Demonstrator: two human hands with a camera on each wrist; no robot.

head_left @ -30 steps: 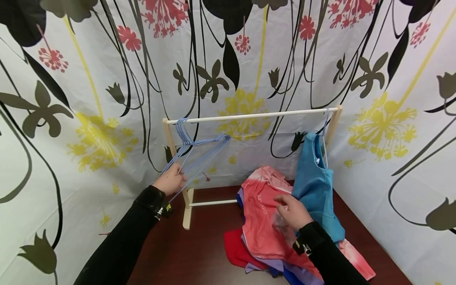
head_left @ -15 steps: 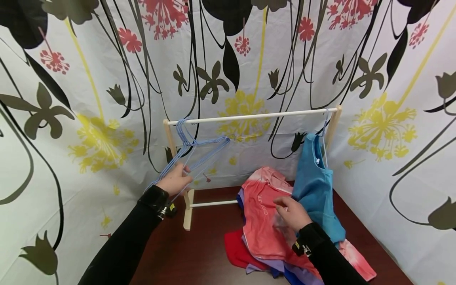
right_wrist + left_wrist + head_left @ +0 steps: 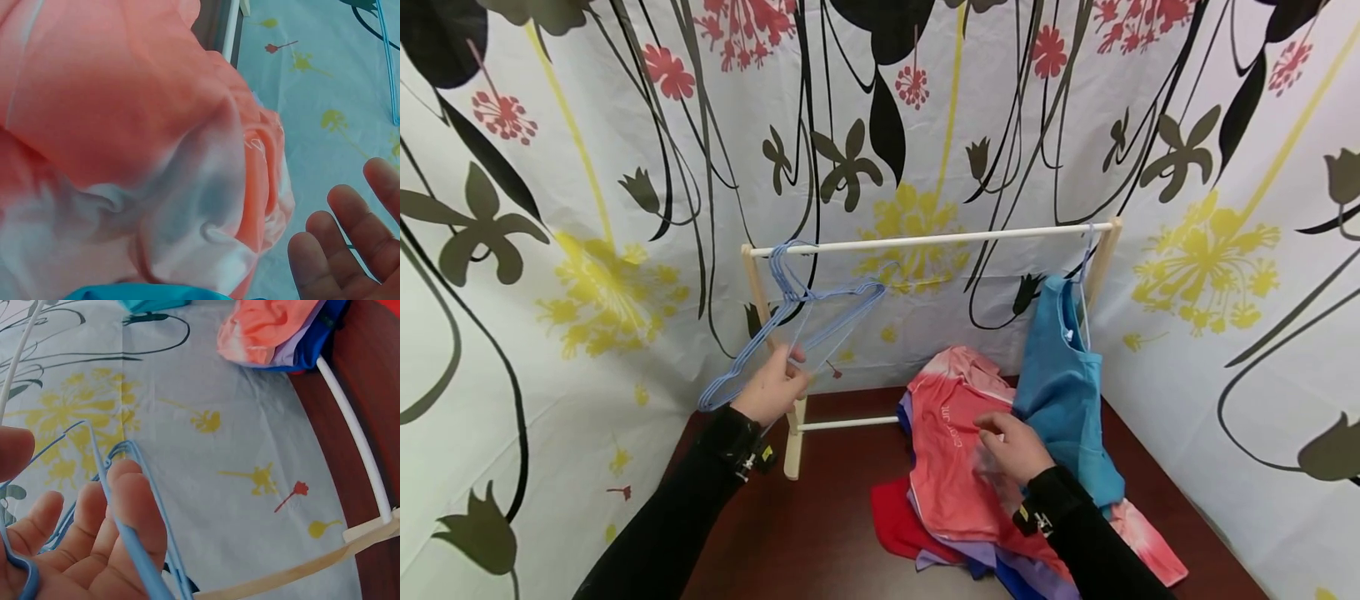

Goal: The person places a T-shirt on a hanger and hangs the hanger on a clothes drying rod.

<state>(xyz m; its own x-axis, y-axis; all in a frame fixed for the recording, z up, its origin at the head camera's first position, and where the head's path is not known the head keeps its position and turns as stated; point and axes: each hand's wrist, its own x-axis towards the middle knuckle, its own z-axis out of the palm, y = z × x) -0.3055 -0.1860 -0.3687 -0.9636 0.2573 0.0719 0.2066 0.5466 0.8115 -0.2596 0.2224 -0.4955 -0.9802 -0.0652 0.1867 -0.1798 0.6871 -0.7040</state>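
Several light blue wire hangers [image 3: 745, 360] hang bunched at the left end of a small clothes rack [image 3: 925, 242]. My left hand [image 3: 771, 387] is among their lower parts, fingers loosely bent and thumb apart. In the left wrist view one hanger's wire [image 3: 100, 459] crosses in front of the fingers, while other hangers [image 3: 153, 500] pass behind them. My right hand [image 3: 1017, 448] hovers over a coral and white tie-dye shirt [image 3: 951, 450], beside a blue sleeveless top [image 3: 1060, 383] hanging on a hanger at the rack's right end. Its fingers [image 3: 356, 231] hold nothing.
Under the coral shirt lie a red garment [image 3: 902, 525] and purple and dark blue ones. The rack's wooden foot [image 3: 794, 442] and white lower bar [image 3: 850, 424] stand on the dark brown table [image 3: 820, 533]. A flower-print curtain [image 3: 662, 150] encloses the back and sides.
My left hand has shifted slightly right and in among the hangers, and the rear hangers' left ends now show left of the wrist. The right hand stays nearly still.
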